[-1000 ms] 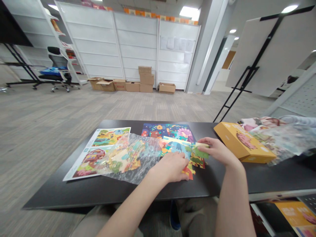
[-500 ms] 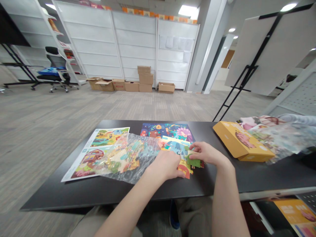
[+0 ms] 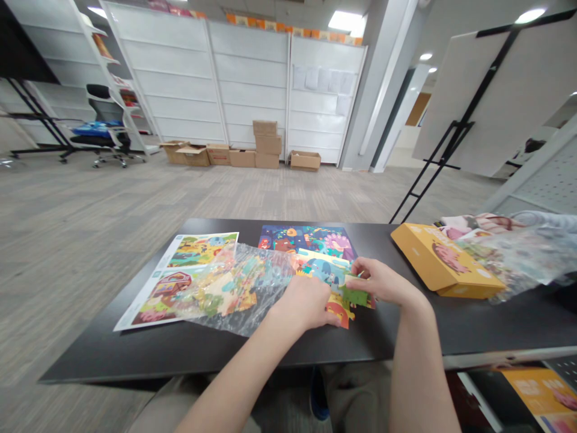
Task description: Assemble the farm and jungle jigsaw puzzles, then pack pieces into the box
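Carefully, the right hand [image 3: 383, 282] pinched a green jigsaw piece [image 3: 354, 295] in its fingertips just above the colourful jigsaw pieces [image 3: 339, 314] on the desk [image 3: 252, 355], while the left hand [image 3: 303, 304] pressed down, cupped, beside a clear bubble wrap bag [image 3: 238, 288].

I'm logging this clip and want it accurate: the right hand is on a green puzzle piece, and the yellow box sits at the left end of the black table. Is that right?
No: the yellow box sits at the right end of the black table, not the left, as the head view shows. The right hand is on the green puzzle piece, as you said.
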The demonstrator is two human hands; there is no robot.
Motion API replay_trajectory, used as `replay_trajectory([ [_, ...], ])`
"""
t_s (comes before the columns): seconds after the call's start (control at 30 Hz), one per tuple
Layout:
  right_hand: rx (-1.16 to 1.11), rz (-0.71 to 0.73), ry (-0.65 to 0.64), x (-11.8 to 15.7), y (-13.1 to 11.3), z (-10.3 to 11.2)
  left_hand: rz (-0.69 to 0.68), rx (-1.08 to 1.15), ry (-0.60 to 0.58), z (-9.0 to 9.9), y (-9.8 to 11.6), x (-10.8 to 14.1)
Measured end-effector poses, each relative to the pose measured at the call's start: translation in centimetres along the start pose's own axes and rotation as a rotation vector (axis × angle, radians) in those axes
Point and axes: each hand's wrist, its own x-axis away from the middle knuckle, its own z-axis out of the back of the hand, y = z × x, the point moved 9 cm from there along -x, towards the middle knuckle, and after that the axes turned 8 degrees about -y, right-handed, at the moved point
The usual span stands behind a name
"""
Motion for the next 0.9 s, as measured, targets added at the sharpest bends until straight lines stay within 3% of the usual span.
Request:
replay_trajectory([
  [0.1, -0.135, 0.078, -0.051, 0.4, -0.9, -0.1, 0.004, 0.008, -0.006, 0.0, -0.1, 0.1],
  [0.23, -0.206, 0.098, 0.035, 1.5, -0.2, 1.6, -0.004, 0.022, 0.018, 0.2, -0.1, 0.1],
  [0.43, -0.081, -0.058, -0.081, 1.7, 4.0, 1.0, -0.036, 0.019, 0.070, 0.5, 0.1, 0.3],
  [0.53, -0.004, -0.135, -0.023, 1.1, 5.2, 1.2, -0.103, 0.022, 0.114, 0.7, 0.5, 0.5],
  [0.9, 0.118, -0.187, -0.011, 0.6, 5.4, 0.8, -0.224, 0.041, 0.111, 0.1, 0.9, -0.2],
])
